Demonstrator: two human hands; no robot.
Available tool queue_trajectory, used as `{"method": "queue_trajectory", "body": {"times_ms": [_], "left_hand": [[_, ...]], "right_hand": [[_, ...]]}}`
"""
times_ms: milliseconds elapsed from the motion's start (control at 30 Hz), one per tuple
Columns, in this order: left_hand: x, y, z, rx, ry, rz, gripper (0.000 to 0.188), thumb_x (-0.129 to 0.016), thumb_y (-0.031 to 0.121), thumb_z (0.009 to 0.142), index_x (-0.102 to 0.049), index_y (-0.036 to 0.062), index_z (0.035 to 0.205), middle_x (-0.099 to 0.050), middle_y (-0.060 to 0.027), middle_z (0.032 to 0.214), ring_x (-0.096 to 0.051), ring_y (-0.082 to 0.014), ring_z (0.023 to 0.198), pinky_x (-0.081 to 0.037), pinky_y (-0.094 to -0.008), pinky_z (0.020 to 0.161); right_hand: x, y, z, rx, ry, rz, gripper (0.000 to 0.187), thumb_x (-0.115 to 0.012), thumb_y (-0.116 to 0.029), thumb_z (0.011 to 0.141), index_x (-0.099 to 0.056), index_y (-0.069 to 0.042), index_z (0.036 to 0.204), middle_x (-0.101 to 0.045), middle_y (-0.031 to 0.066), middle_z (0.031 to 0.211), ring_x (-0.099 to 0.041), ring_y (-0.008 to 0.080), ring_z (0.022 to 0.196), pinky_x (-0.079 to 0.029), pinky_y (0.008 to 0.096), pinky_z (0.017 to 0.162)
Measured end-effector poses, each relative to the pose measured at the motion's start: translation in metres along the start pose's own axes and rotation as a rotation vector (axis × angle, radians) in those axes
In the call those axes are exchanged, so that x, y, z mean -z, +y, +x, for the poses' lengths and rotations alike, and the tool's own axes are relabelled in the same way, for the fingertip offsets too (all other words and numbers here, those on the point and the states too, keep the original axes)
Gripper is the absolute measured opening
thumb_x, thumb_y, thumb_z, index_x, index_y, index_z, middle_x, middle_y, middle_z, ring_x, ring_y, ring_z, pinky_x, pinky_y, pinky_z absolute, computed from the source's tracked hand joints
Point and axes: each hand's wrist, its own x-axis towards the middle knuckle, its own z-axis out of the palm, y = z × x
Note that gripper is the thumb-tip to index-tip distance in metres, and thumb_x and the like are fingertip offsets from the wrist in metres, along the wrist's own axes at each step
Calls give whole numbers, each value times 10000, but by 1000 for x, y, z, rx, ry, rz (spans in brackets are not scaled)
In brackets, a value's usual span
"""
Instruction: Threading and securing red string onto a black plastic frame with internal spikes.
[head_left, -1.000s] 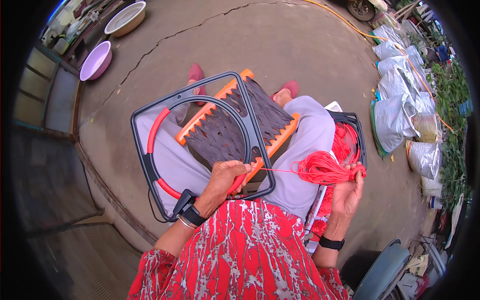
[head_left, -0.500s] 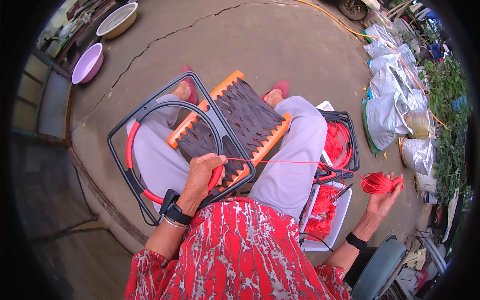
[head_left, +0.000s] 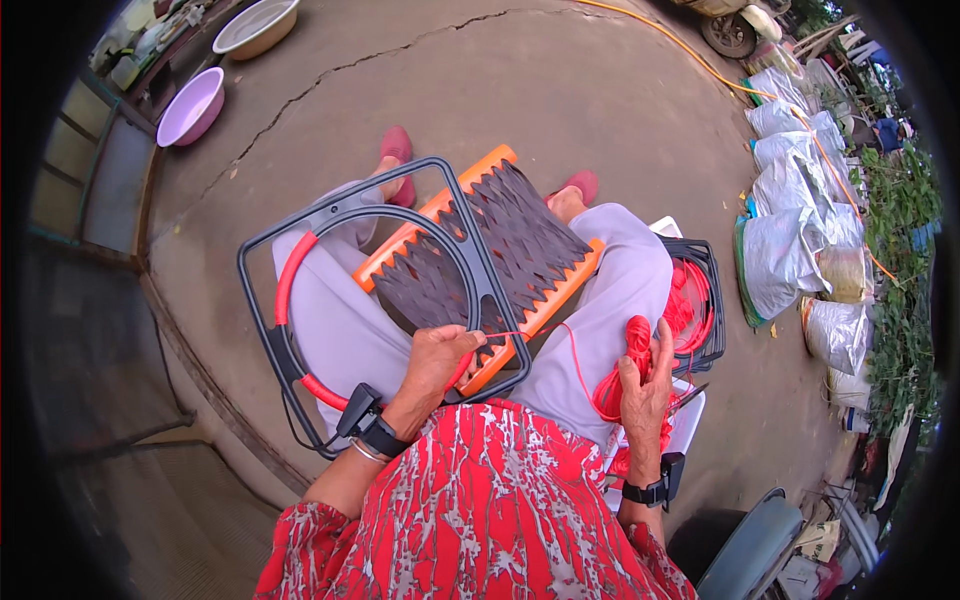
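Note:
A dark, squarish frame (head_left: 250, 300) with a round inner ring leans over my left thigh. Red cord wraps parts of the ring (head_left: 288, 285); other parts are bare and dark. My left hand (head_left: 440, 358) is closed at the ring's near right side, thumb and forefinger pinching the cord. From there a thin red cord (head_left: 574, 352) runs loosely over my right thigh to a red cord bundle (head_left: 638, 342). My right hand (head_left: 648, 395) holds that bundle upright above the right thigh, with some fingers raised. An orange stool (head_left: 480, 178) with dark woven strapping stands between my legs.
Beside my right leg are more dark frames (head_left: 716, 310) with red cord and a white bin (head_left: 690, 425). Silvery sacks (head_left: 785, 262) line the right side, with an orange hose (head_left: 690, 52). Basins, one purple (head_left: 192, 108), sit far left. A blue-grey tub (head_left: 755, 545) stands near right.
My right hand has come in from the far right toward my right thigh with the cord bundle. The taut cord has gone slack. My left hand keeps its grip on the ring.

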Motion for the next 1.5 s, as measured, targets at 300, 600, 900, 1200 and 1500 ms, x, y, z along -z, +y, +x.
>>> {"method": "queue_trajectory", "body": {"times_ms": [300, 600, 900, 1200, 1500], "left_hand": [[6, -8, -1, -14, -4, 11, 196, -606, 125, 895, -613, 5, 740, -575, -64, 541, -489, -96, 382, -361, -225, 357], [-9, -18, 7, -219, 5, 232, 302, -613, 126, 880, -560, -5, 613, -554, -60, 495, -491, -106, 353, -336, -266, 326], [-4, -37, 14, -447, 71, 504, 280, -608, 129, 891, -586, -5, 646, -567, -56, 505, -499, -99, 373, -358, -261, 339], [-6, -6, 3, -269, 129, 295, 264, -599, 135, 909, -605, 2, 681, -563, -46, 512, -503, -88, 373, -364, -237, 332], [-6, -31, 11, -600, 160, 669, 283, -612, 145, 905, -585, 7, 659, -558, -37, 511, -503, -85, 388, -370, -247, 347]], "right_hand": [[-21, -33, 4, 445, -89, -171, 396, -640, 16, 799, -614, -29, 1191, -589, 117, 1050, -593, 227, 940, -471, 301, 824], [-82, -47, 2, 425, -242, -188, 274, -725, -65, 752, -587, -14, 982, -593, 149, 899, -615, 300, 770, -494, 371, 671], [-116, -36, 5, 590, -342, -520, 192, -665, -82, 773, -585, -1, 927, -494, 141, 858, -580, 317, 795, -485, 426, 622], [-125, -44, 10, 687, -265, -332, 315, -679, -63, 753, -602, 14, 1049, -527, 150, 948, -531, 314, 921, -448, 412, 773], [-124, -25, 10, 629, -270, -425, 242, -673, -49, 731, -596, 6, 953, -543, 133, 890, -529, 321, 879, -441, 405, 757]]}}
